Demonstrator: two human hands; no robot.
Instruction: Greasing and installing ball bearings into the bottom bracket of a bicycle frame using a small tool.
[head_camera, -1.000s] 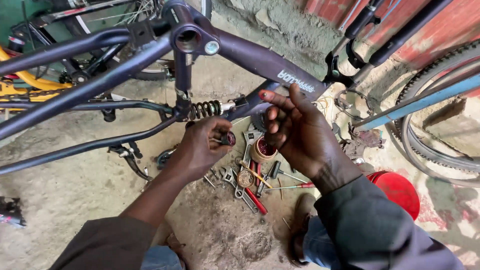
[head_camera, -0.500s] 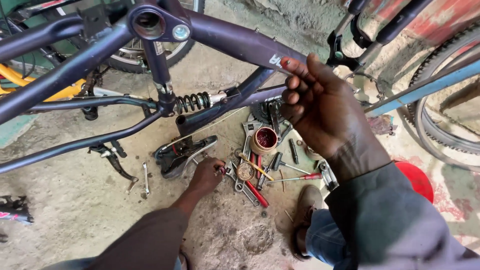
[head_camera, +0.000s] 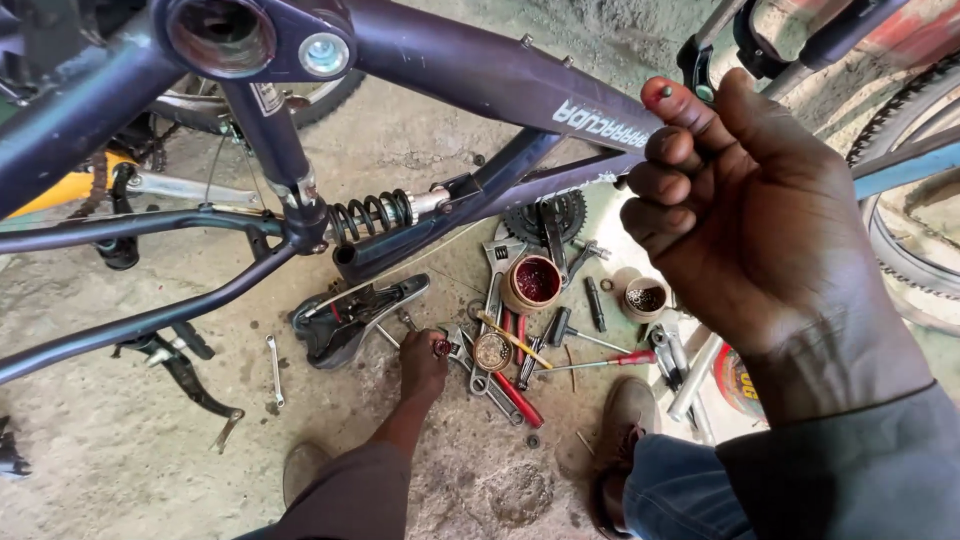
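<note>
My left hand (head_camera: 424, 366) reaches down to the ground, fingers closed on a small metal part beside a scatter of tools. My right hand (head_camera: 745, 215) is raised near the camera, back towards me, fingers curled, with red grease on the index fingertip. It hovers by a tube of the dark purple bicycle frame (head_camera: 470, 65), which lies upside down across the view. Whether it holds anything is hidden. A coil spring shock (head_camera: 375, 213) sits at the frame's joint. An open tin of red grease (head_camera: 535, 282) stands among the tools.
A black saddle (head_camera: 350, 320) lies left of my left hand. Spanners, a red-handled screwdriver (head_camera: 600, 362), a second small tin (head_camera: 645, 298) and a sprocket (head_camera: 545, 215) litter the dirt floor. A crank arm (head_camera: 190, 375) lies at left, a bicycle tyre (head_camera: 900, 260) at right. My shoe (head_camera: 620, 440) rests below.
My left hand dropped from the frame to the tools on the ground. My right hand stayed up by the frame, and the view moved closer and lower.
</note>
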